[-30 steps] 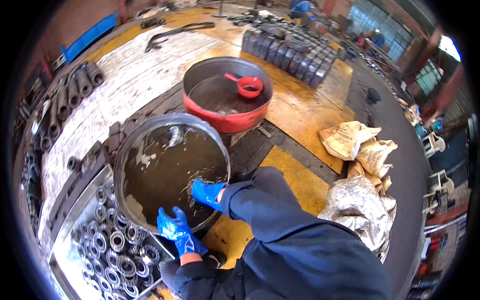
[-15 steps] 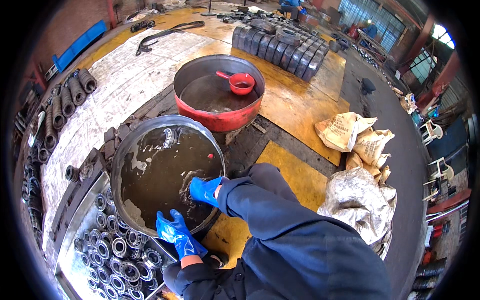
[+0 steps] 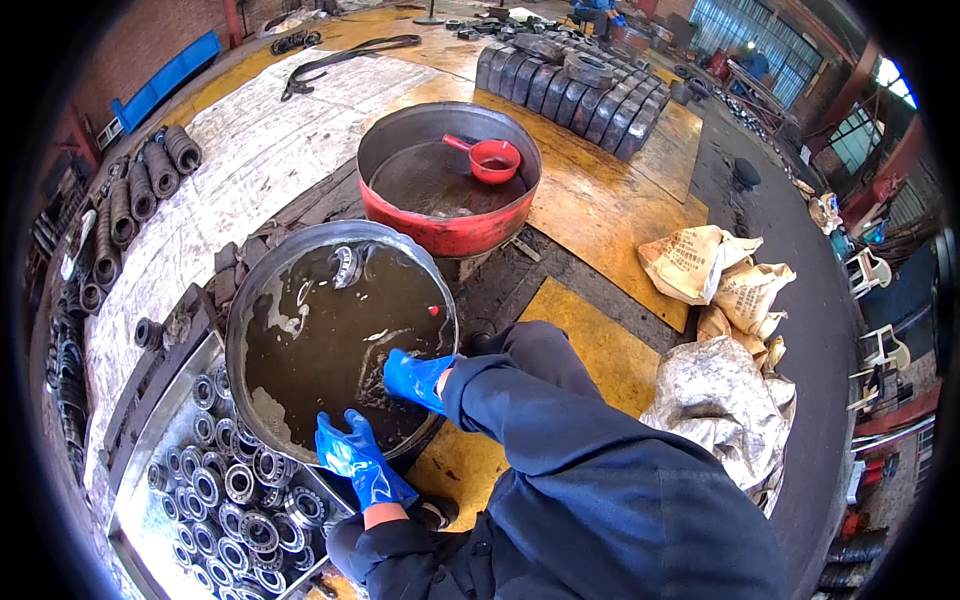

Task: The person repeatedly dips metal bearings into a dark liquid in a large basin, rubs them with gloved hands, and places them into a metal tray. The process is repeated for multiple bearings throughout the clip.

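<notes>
Down at the near rim of the grey metal basin (image 3: 262,300), both blue-gloved hands work in murky brown liquid (image 3: 330,350): the left hand (image 3: 352,462) rests on the rim with fingers extended, gripping nothing visible, while the right hand (image 3: 413,379) dips under the surface, its grasp hidden. A bearing ring (image 3: 345,265) lies at the far edge. Cleaning likely goes best with slow strokes, since splashes could foul the bearings in the tray (image 3: 160,505) just beside.

Printed tan sacks (image 3: 715,275) lie heaped on the floor at three o'clock, above a crumpled grey sack (image 3: 720,405).
</notes>
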Demonstrator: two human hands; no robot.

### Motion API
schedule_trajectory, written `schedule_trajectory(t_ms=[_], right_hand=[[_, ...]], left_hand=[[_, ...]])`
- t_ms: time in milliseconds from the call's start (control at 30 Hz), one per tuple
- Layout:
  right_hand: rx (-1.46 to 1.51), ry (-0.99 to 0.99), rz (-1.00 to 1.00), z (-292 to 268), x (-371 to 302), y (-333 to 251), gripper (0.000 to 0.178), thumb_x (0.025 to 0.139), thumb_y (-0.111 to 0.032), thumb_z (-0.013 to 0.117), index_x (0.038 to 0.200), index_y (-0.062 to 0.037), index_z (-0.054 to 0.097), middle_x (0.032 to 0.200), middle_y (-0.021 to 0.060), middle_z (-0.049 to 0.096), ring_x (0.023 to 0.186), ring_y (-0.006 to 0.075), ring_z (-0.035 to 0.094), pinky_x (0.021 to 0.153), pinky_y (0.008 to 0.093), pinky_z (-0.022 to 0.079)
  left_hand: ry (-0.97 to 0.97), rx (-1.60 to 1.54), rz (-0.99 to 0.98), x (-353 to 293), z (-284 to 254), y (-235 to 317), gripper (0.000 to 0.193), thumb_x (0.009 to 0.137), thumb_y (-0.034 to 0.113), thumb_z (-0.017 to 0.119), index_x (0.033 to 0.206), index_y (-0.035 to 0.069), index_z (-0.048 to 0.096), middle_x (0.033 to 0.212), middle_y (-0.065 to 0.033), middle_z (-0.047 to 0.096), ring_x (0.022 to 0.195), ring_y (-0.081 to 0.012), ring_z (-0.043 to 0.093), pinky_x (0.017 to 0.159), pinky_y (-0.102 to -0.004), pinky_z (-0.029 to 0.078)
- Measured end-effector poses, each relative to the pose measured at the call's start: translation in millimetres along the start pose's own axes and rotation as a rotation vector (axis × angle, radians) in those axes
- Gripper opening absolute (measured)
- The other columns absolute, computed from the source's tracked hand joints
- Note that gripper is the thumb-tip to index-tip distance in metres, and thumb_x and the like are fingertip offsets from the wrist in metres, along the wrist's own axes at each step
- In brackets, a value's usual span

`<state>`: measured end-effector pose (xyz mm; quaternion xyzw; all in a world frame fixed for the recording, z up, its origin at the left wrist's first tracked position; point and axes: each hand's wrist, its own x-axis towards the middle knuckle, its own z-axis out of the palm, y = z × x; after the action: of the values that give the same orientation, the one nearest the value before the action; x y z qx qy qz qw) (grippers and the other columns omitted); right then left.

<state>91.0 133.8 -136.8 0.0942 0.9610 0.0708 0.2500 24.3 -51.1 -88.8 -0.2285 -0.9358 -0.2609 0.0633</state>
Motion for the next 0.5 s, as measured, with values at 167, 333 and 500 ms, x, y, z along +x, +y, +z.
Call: schedule_trajectory(t_ms=[167,333,500], right_hand=[[0.682,0.075,0.41,-15,-22,0,0.038,0.064,-0.023,0.079,0.101,-0.0169,0.082,0.104,0.0151,0.077,0.1,0.0359,0.074,0.078,0.0487,0.059],[-0.012,-0.058,0.018,-10,13,-17,0.036,0.086,-0.039,0.074,0.115,-0.0191,0.079,0.121,0.0053,0.075,0.112,0.0297,0.071,0.082,0.0503,0.054],[-0.022,-0.071,0.136,27,22,8,0.034,0.088,-0.037,0.073,0.116,-0.0186,0.079,0.122,0.0062,0.075,0.114,0.0291,0.07,0.081,0.0496,0.054]], left_hand=[[0.004,0.03,-0.042,3,-10,-10,0.059,0.082,0.039,0.073,0.126,0.0,0.067,0.118,-0.0224,0.071,0.108,-0.0393,0.068,0.097,-0.0482,0.053],[-0.006,0.023,-0.062,2,-11,-9,0.059,0.081,0.038,0.074,0.126,0.0,0.067,0.118,-0.0227,0.071,0.11,-0.0396,0.068,0.098,-0.0481,0.052],[-0.014,-0.031,-0.022,-1,2,14,0.06,0.083,0.038,0.074,0.128,0.0,0.066,0.119,-0.023,0.071,0.11,-0.04,0.067,0.099,-0.0479,0.052]])
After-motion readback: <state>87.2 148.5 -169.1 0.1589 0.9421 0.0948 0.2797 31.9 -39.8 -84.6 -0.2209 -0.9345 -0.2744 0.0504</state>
